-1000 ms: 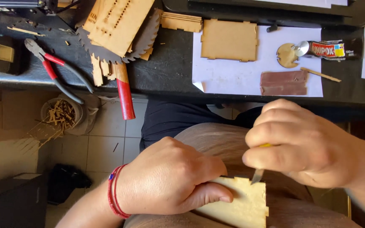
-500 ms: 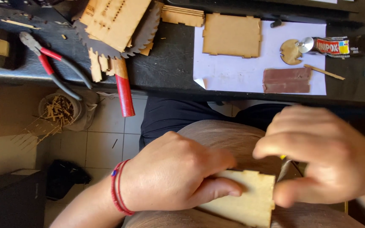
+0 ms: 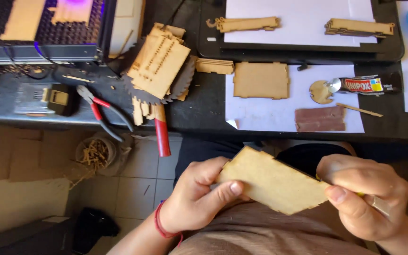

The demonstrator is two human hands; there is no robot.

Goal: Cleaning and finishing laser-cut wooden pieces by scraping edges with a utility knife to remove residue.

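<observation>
A flat, pale-brown wooden panel (image 3: 272, 184) with notched edges is held tilted over the person's lap, below the table edge. The left hand (image 3: 199, 196) grips its left end, thumb on top; the right hand (image 3: 362, 193) pinches its right end while closed around a small blade with a yellow handle (image 3: 376, 204). Above, the dark table (image 3: 199, 115) carries one sheet of white paper (image 3: 279, 115) with one similar panel (image 3: 261, 80), one glue tube (image 3: 364, 86), one pair of red-handled pliers (image 3: 102, 111) and one stack of cut wooden pieces (image 3: 159, 61). Tiled floor (image 3: 140, 177) lies beneath.
</observation>
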